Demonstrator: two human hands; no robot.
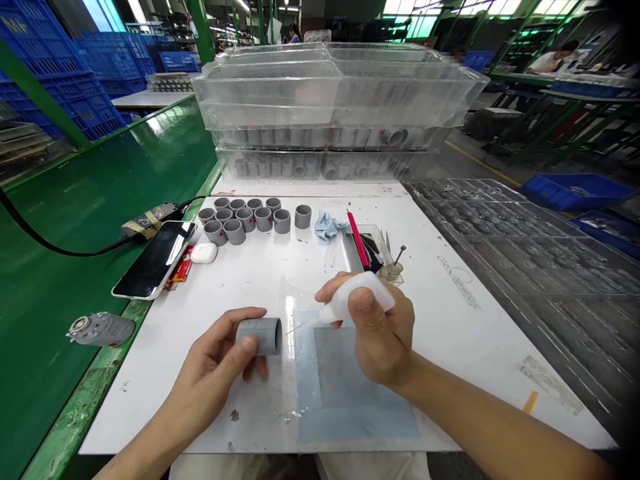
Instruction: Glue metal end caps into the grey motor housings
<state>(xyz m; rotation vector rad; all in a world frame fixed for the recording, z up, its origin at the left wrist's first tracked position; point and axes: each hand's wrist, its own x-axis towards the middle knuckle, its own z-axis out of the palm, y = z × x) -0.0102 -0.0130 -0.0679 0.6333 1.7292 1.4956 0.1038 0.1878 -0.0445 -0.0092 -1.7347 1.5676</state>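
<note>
My left hand [220,363] grips a short grey metal sleeve [260,335], held on its side with the open end facing right. My right hand [377,330] is closed round a small white squeeze bottle [356,293]; its thin needle tip points left, almost touching the sleeve's open end. Both hands hover above a pale blue mat [345,390] on the white worktop [465,333].
Several more grey sleeves [250,217] stand in rows further back. A phone [155,259], a white earbud case [204,253], a blue cloth [327,225], a red pen [357,239] and a small pot [393,270] lie nearby. Stacked clear trays [335,107] rise behind; a motor [103,329] lies left.
</note>
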